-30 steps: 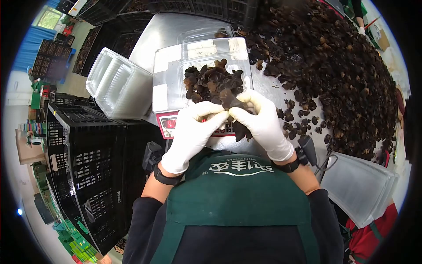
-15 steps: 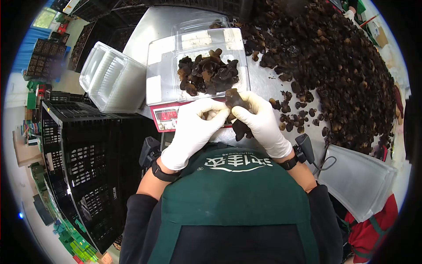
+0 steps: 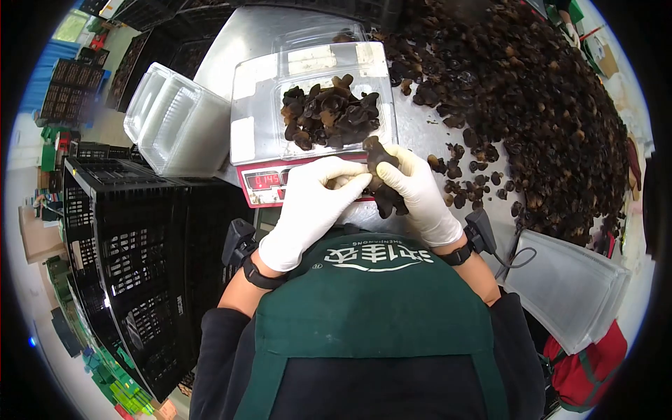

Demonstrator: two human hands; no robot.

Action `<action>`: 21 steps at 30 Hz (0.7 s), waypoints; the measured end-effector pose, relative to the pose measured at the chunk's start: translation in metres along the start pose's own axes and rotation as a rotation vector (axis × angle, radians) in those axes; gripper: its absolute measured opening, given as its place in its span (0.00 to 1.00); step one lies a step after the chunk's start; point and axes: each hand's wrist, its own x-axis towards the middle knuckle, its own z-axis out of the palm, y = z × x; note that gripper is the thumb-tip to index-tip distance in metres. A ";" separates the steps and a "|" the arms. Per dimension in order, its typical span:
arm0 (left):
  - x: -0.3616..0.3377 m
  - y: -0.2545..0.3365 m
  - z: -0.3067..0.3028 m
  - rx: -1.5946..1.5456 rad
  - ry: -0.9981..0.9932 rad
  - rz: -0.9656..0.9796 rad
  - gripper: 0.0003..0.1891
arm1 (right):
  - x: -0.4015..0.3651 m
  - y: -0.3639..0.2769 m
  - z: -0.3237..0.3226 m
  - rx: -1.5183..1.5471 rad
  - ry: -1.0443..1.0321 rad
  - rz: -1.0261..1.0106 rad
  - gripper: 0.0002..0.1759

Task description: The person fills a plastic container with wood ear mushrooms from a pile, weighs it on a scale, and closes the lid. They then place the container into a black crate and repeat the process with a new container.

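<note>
Both my hands wear white gloves and meet in front of the scale. My right hand (image 3: 414,187) grips dark brown fungus pieces (image 3: 386,199) between thumb and fingers. My left hand (image 3: 318,203) is closed, its thumb and index fingertips pinched at the left edge of these pieces; some of its fingers are hidden. Beyond them, a clear plastic tray holding a heap of dark fungus (image 3: 329,115) rests on the scale (image 3: 255,143). The scale's red display (image 3: 266,180) seems to read 0.145.
A large pile of fungus (image 3: 560,126) covers the table's right side. Stacked clear trays (image 3: 178,122) stand at the left, above black crates (image 3: 140,259). A translucent bin (image 3: 567,287) sits at the lower right. Part of another person (image 3: 570,28) shows at the top right.
The held fungus has turned slightly and sits a little further right between my hands. My right fingers have shifted on it. The display reading looks the same.
</note>
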 end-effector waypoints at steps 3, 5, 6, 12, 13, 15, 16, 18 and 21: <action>0.001 -0.001 0.000 0.136 -0.011 0.090 0.07 | -0.002 -0.002 0.002 -0.155 0.028 -0.041 0.15; 0.000 -0.004 0.002 0.206 -0.003 0.127 0.07 | -0.002 0.004 0.000 -0.259 0.059 -0.034 0.14; 0.000 -0.009 0.007 0.228 0.033 0.180 0.07 | -0.004 0.007 0.001 -0.269 0.083 -0.033 0.12; -0.004 -0.033 0.017 0.311 0.054 0.290 0.04 | -0.011 0.013 0.001 -0.394 0.134 0.048 0.06; -0.005 -0.036 0.017 0.413 0.052 0.356 0.04 | -0.011 0.014 0.004 -0.363 0.131 0.021 0.09; -0.007 -0.040 0.016 0.610 0.041 0.496 0.04 | -0.008 0.016 -0.007 -0.666 0.117 -0.051 0.10; -0.009 -0.040 0.015 0.620 0.023 0.508 0.04 | -0.007 0.014 -0.012 -0.820 0.114 -0.088 0.11; -0.018 -0.036 0.006 0.642 -0.015 0.535 0.04 | -0.006 0.001 -0.014 -1.027 0.194 -0.228 0.12; -0.033 -0.037 -0.019 0.591 -0.116 0.327 0.04 | 0.001 -0.038 0.003 -0.536 0.107 0.017 0.09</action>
